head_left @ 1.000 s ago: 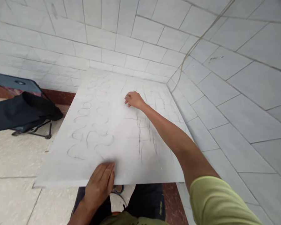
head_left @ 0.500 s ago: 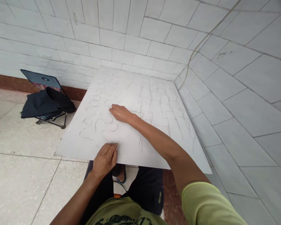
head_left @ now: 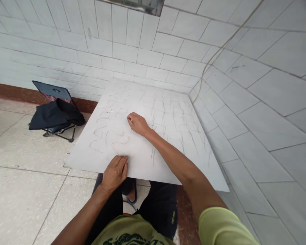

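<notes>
A large white board [head_left: 168, 160] covered in pencilled wavy and vertical lines lies tilted over my lap, its far end against the tiled wall. My left hand [head_left: 114, 173] grips its near edge, fingers pressed together on top and the thumb out of sight. My right hand [head_left: 137, 123] rests on the board's middle left, beside the wavy lines [head_left: 109, 136]. Its fingers are curled into a pinch, and whatever they hold is too small to make out.
A folded low stool with dark cloth draped over it [head_left: 56, 117] stands on the speckled floor at the left, by the wall. White tiled walls meet in a corner behind the board. A thin cable [head_left: 214, 54] hangs down the right wall. My dark trousers [head_left: 158, 207] show below the board.
My right hand has drawn back from the board's far middle to the wavy lines on the left. My left hand stays on the near edge. My view has lifted.
</notes>
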A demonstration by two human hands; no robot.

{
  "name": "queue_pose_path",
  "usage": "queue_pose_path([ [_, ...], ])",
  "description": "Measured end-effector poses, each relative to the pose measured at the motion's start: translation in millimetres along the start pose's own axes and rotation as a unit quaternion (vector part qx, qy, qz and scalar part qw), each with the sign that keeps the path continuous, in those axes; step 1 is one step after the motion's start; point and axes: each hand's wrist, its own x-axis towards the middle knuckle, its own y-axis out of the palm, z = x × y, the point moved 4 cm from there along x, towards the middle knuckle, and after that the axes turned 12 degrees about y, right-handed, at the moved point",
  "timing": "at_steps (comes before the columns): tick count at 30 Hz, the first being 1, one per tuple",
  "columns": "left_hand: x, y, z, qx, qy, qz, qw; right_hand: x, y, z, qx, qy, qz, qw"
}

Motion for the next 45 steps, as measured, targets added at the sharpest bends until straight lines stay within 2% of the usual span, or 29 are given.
queue_pose_path([
  [4, 0.1, 0.0, 1.8, -0.003, 0.001, -0.006, 1.0, -3.3, -11.3, -4.3, 0.134, 0.079, 0.004, 0.988],
  [7, 0.5, -2.8, 1.0, -0.031, 0.0, -0.026, 0.999, -8.7, -16.5, -7.8, 0.274, 0.158, 0.038, 0.948],
  [9, 1.2, -10.6, -0.7, -0.069, -0.019, -0.066, 0.995, -16.4, -21.6, -5.7, 0.339, 0.181, 0.049, 0.922],
  [11, 3.5, -24.2, -1.5, -0.106, -0.075, -0.119, 0.984, -28.6, -28.2, 0.4, 0.361, 0.18, 0.055, 0.913],
  [13, 9.1, -41.6, -0.6, -0.143, -0.157, -0.169, 0.962, -45.5, -35.3, 9.2, 0.351, 0.176, 0.054, 0.918],
  [15, 19.1, -59.3, 2.1, -0.204, -0.235, -0.212, 0.926, -65.3, -42.4, 20.9, 0.315, 0.161, 0.045, 0.934],
  [17, 33.4, -74.0, 5.7, -0.28, -0.278, -0.237, 0.888, -85.4, -49.2, 35.3, 0.266, 0.119, 0.027, 0.956],
  [19, 48.7, -84.3, 9.7, -0.358, -0.281, -0.245, 0.856, -103.9, -54.3, 50.5, 0.214, 0.059, 0.004, 0.975],
  [22, 62.4, -89.4, 16.1, -0.466, -0.28, -0.236, 0.805, -126.9, -56.6, 67.3, 0.163, -0.005, -0.03, 0.986],
  [24, 63.8, -87.4, 19.3, -0.512, -0.285, -0.222, 0.78, -138.6, -54.5, 73.1, 0.144, -0.02, -0.038, 0.989],
  [27, 57.6, -81.7, 22.8, -0.539, -0.288, -0.204, 0.764, -152.4, -48.3, 75.8, 0.152, -0.016, -0.032, 0.988],
  [29, 51.8, -79.5, 23.3, -0.539, -0.278, -0.188, 0.773, -159.2, -42.0, 73.7, 0.208, 0.017, -0.006, 0.978],
  [31, 47.8, -83.9, 21.6, -0.496, -0.241, -0.183, 0.814, -165.0, -32.6, 68.8, 0.31, 0.085, 0.049, 0.945],
  [34, 48.3, -101.8, 11.3, -0.325, -0.127, -0.158, 0.924, -174.6, -18.2, 64.8, 0.468, 0.177, 0.149, 0.853],
  [36, 52.1, -111.4, 1.4, -0.194, -0.042, -0.102, 0.975, -180.9, -13.0, 66.2, 0.546, 0.196, 0.2, 0.789],
  [38, 55.8, -116.0, -4.8, -0.11, 0.024, -0.052, 0.992, -187.1, -10.0, 69.2, 0.605, 0.201, 0.25, 0.728],
  [41, 58.3, -118.7, -5.4, -0.066, 0.073, -0.048, 0.994, -194.3, -6.4, 72.9, 0.657, 0.208, 0.315, 0.653],
  [43, 57.4, -118.6, -3.1, -0.045, 0.073, -0.062, 0.994, -196.5, -4.3, 72.1, 0.668, 0.216, 0.333, 0.629],
  [45, 55.2, -117.8, -1.5, -0.018, 0.056, -0.064, 0.996, -198.0, -3.4, 68.4, 0.659, 0.233, 0.327, 0.635],
])
